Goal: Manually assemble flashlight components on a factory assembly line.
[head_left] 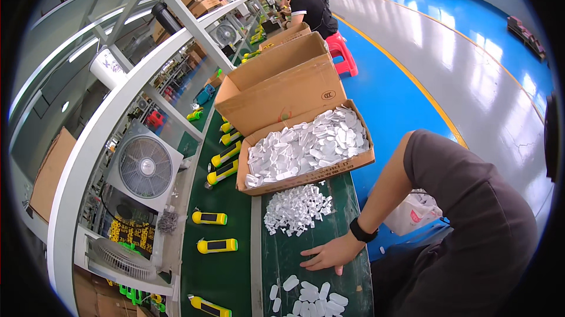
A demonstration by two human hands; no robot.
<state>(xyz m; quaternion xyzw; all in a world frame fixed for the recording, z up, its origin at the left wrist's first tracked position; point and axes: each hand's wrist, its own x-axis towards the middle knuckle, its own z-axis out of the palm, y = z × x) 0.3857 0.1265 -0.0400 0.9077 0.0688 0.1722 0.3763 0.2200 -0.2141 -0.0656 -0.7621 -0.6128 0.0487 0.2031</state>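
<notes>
My right hand, with a black watch on its wrist, reaches in from the right and rests palm down on the green worktop. Its fingers are stretched out and apart, with nothing visible in them. Nearer to me lies a loose scatter of flat white oval pieces. Just beyond the hand is a heap of small white parts. Behind that, an open cardboard box holds many more white oval pieces. My left hand is out of view.
Several yellow-and-black handheld devices lie along the green belt on the left. A second carton stands behind the box. White shelving with fans borders the left. Farther up, people work beside a red stool.
</notes>
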